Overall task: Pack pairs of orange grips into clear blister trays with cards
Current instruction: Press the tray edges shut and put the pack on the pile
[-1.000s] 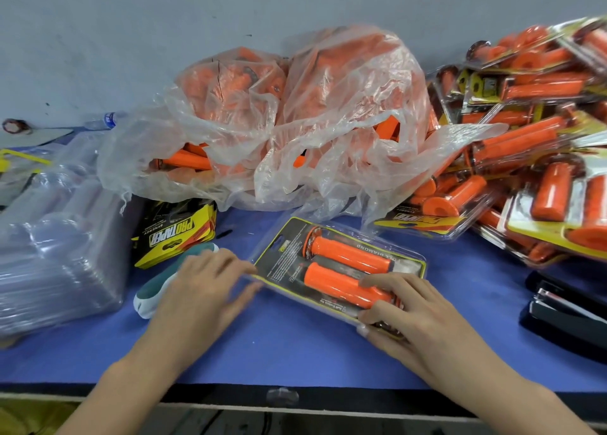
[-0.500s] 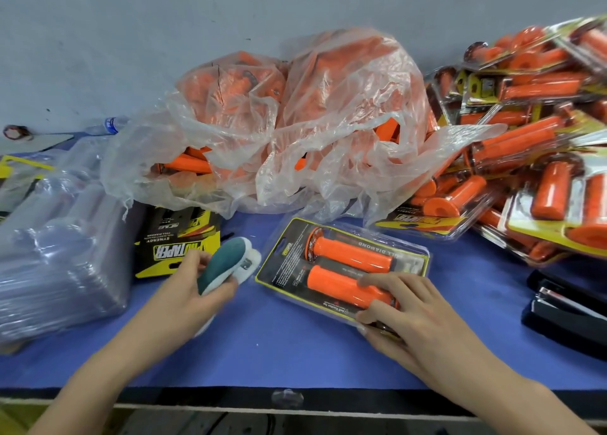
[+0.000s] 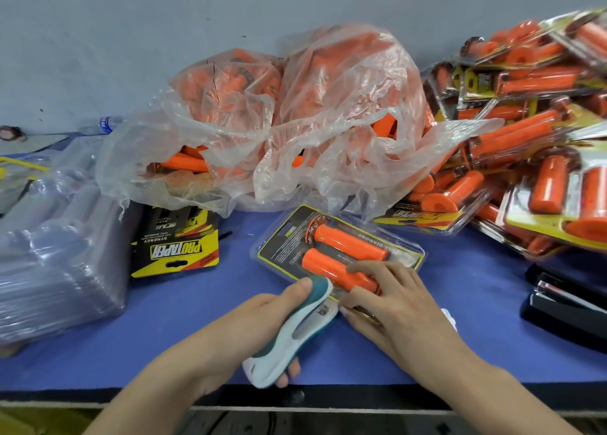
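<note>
**Q:** how far into the batch are you?

**A:** Going by my feed, this one's nearly done, I'd say. Both orange grips [image 3: 348, 242] sit side by side in the blister pack [image 3: 282, 247], card in, right under my right hand [image 3: 397, 309]. That hand has its fingers bent over the nearer grip and its thumb on the pack's near edge, clamping it down. My left hand [image 3: 259, 319] is wrapped round the teal-and-white stapler [image 3: 297, 332], with the nose on that same edge, just beside the right thumb. So stapling it shut looks like all that's left here.

**Q:** and the rest?

**A:** Plenty. There's a heap of finished packs [image 3: 542, 83] out past my right hand, but the bag of loose grips [image 3: 328, 106] beyond both hands looks full. Stack of empty trays [image 3: 56, 270] off to the left of my left hand too.

**Q:** any readable print?

**A:** The spare cards [image 3: 175, 249] ahead of the left hand say "PROTAPER" and "SYNERGY". The pack's card shows "DIAMOND". The small print's too tiny to read.
</note>
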A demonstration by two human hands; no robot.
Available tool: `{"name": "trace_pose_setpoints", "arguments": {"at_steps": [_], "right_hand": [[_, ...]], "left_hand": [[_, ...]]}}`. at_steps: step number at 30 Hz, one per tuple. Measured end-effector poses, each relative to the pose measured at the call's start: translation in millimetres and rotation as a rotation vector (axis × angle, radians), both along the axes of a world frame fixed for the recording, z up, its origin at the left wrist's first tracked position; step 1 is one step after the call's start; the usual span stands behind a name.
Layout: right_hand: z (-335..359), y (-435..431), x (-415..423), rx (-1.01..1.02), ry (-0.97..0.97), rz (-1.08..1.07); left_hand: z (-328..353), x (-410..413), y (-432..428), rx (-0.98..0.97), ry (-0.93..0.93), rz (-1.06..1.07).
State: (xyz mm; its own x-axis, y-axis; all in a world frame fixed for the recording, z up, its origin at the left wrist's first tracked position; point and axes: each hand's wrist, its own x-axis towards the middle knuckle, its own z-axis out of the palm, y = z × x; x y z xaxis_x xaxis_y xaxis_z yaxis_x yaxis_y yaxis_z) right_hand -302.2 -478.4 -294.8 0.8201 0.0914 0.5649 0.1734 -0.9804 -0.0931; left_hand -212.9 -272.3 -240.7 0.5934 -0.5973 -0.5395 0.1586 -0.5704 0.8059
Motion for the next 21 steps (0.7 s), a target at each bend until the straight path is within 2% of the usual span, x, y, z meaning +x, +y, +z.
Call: {"name": "trace_pose_setpoints", "arguments": {"at_steps": [7,14,17,21], "right_hand": [[-1,1,2,0.072,0.006,0.069],[-4,1,5,0.146,0.026,0.107],[-4,6,6,0.083,-0.013,0.059],[-2,13,10,-0.105,-0.052,-0.03]], "left_hand": [[-3,1,-22,-0.087,0.027,0.02],[-7,0,-23,-0.077,0.03,0.053],[-7,0,-24,-0.067,0.015,0.052],[-7,0,-26,-0.078,0.011,0.052]]}}
